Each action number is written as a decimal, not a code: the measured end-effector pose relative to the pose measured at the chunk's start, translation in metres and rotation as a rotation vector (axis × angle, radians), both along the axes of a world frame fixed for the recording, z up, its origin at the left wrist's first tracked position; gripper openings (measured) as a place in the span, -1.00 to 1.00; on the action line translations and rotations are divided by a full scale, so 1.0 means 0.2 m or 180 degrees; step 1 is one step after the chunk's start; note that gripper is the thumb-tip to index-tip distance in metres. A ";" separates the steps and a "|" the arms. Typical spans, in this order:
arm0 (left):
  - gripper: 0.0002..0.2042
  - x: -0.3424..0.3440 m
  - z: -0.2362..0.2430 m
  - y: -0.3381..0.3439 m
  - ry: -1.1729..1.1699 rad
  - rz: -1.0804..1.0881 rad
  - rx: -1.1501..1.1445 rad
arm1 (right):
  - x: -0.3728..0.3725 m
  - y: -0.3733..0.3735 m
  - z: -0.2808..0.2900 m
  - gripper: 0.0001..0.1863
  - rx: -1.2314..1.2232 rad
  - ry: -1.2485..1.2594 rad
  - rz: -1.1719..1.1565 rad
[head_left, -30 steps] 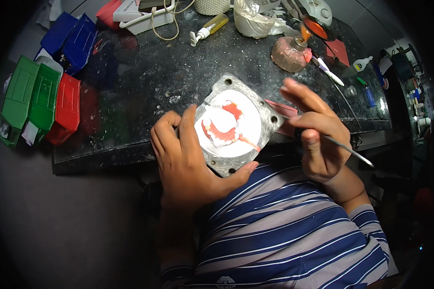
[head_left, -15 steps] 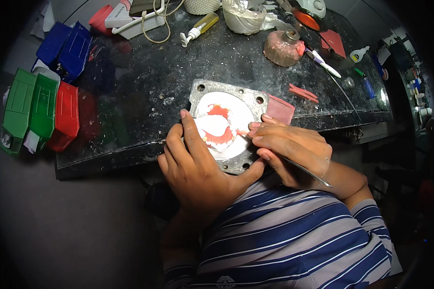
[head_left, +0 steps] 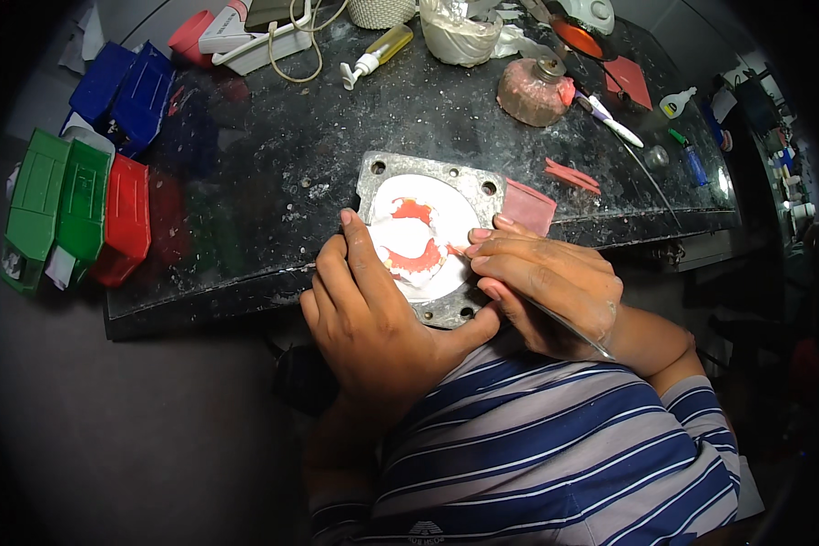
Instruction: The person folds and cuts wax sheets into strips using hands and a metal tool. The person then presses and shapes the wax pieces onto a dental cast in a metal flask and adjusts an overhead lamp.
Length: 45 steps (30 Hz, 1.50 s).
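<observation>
A square grey metal dental flask [head_left: 369, 185] with holes at its corners sits at the table's front edge. White plaster [head_left: 462, 207] fills its round opening, with red wax in a patch [head_left: 411, 210] above and a curved band [head_left: 419, 257] below. My left hand [head_left: 364, 314] grips the flask's left and near sides, forefinger up on its rim and thumb along the near corner. My right hand [head_left: 560, 287] is closed round a slim metal carving tool [head_left: 575, 333], whose shaft sticks out towards me. Its fingertips rest by the flask's right side; the working tip is hard to make out.
Pink wax sheets [head_left: 530, 207] and folded strips [head_left: 571, 176] lie right of the flask. Farther back are a pink-coated burner [head_left: 534, 96], a white-handled tool [head_left: 614, 123] and a pump bottle [head_left: 378, 56]. Green [head_left: 86, 196], red [head_left: 126, 221] and blue bins [head_left: 141, 100] stand left.
My right hand has shifted slightly left, and the tool's rear end has swung a little left with it. My left hand and the flask have barely moved.
</observation>
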<state>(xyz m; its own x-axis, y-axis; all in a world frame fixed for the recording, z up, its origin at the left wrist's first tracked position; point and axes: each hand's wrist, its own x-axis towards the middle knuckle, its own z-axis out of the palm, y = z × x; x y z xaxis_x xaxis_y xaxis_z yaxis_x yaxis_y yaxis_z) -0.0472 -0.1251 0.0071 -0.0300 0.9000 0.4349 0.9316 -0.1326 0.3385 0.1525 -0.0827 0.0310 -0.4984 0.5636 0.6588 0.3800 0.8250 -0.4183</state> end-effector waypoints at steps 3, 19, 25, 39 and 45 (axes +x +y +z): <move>0.27 0.00 0.00 0.00 0.0002 -0.0001 0.0043 | 0.00 0.00 0.01 -0.76 -0.0026 -0.0043 0.0009; 0.30 0.00 0.02 -0.01 -0.0024 0.0001 -0.0090 | 0.09 0.06 0.02 -0.73 -0.0283 -0.0074 0.0426; 0.32 0.01 0.02 -0.01 -0.0038 0.0005 -0.0100 | 0.12 0.06 0.04 -0.74 -0.0448 -0.0099 0.0414; 0.35 0.00 0.02 -0.01 0.0008 -0.0007 -0.0124 | 0.16 0.06 0.07 -0.82 -0.0663 0.0109 0.0371; 0.35 0.00 0.01 -0.01 0.0015 -0.0043 -0.0054 | 0.12 0.12 0.04 -0.78 -0.0864 0.0113 0.0712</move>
